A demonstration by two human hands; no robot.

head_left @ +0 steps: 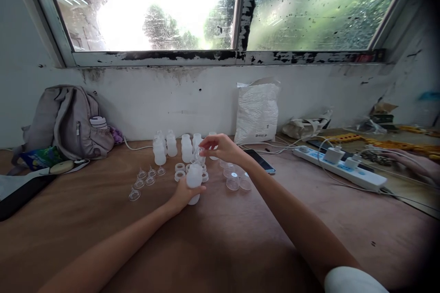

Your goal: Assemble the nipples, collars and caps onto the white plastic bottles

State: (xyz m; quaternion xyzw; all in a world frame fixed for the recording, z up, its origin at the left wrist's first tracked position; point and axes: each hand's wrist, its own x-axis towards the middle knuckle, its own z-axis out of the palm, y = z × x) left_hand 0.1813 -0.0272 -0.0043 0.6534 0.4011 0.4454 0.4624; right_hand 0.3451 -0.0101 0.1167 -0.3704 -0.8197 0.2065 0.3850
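Note:
My left hand (184, 196) is wrapped round a frosted white baby bottle (194, 176), which stands upright close to the table. Just above its mouth, my right hand (220, 146) pinches a clear piece (198, 154) that looks like a bottle nipple; fingers partly cover it. Several clear nipples (150, 180) lie to the left of the bottle. White screw rings (179, 175) sit behind it, partly hidden by my left hand and the bottle. To the right are several clear round caps (233, 184), and more frosted bottles (160, 153) stand in a row at the back.
A white plastic package (257, 112) leans against the wall beside a phone (259, 161). A power strip (340, 169) with plugs and cables lies at right. Another person's hand (417, 161) blurs at the far right. A grey backpack (68, 123) and black case (24, 194) occupy the left.

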